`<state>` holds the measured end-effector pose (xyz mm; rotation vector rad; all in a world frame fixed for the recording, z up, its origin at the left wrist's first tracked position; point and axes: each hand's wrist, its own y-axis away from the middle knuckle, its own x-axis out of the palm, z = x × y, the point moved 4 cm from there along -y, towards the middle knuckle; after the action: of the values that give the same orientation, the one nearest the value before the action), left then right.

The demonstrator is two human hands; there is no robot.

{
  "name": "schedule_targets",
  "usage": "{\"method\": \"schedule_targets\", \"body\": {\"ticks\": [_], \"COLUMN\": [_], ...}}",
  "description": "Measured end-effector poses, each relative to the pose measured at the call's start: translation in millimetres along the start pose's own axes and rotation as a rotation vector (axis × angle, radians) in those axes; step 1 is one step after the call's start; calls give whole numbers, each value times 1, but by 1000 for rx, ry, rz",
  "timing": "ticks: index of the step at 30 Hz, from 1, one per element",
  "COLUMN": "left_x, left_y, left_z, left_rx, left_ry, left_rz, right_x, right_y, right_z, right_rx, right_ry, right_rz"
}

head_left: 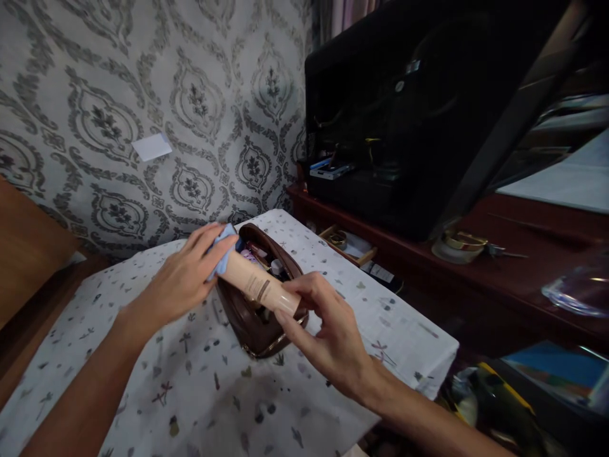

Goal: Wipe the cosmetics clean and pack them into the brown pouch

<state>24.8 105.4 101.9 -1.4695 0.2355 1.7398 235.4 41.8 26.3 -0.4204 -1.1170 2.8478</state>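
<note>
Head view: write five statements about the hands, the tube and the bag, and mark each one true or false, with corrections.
1. The left hand holds a blue cloth against one end of the tube. True.
2. The right hand is away from the tube. False: it grips the tube near the other end.
3. The brown bag is zipped shut. False: it is open, and small items show inside.
4. The tube is held above the bag's opening. True.
5. The bag sits on a plain black tablecloth. False: the tablecloth is white with small printed motifs.
</note>
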Motion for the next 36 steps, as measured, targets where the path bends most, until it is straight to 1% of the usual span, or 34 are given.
{"method": "schedule_targets", "body": {"ticks": [3, 5, 7, 9, 12, 16, 19, 23, 29, 32, 36], "left_x": [10, 20, 30, 40, 51, 58, 57, 54, 53, 54, 56], "left_y": [-36, -54, -66, -71, -71, -67, -65, -62, -61, -60, -59], "left_z": [14, 21, 27, 30, 32, 36, 37, 35, 35, 37, 40], "left_rx": [26, 25, 20, 13, 7, 1, -11, -37, -60, -60, -68], "left_ry": [98, 140, 178, 211, 240, 264, 265, 269, 275, 249, 233], "left_rz": [70, 118, 163, 206, 241, 227, 220, 260, 278, 295, 314], "right_x": [-1, 0, 1, 3, 6, 7, 8, 10, 11, 13, 17], "right_y": [-16, -24, -29, -32, -32, -31, -31, -31, -30, -31, -33], "right_z": [-4, -10, -17, -23, -28, -29, -27, -25, -25, -24, -24], "right_rx": [22, 62, 99, 124, 128, 130, 112, 84, 87, 116, 159], "right_ry": [83, 109, 135, 173, 225, 238, 244, 258, 259, 293, 426], "right_rz": [-26, -29, -27, -17, -14, -25, -27, -5, 1, 49, 154]}}
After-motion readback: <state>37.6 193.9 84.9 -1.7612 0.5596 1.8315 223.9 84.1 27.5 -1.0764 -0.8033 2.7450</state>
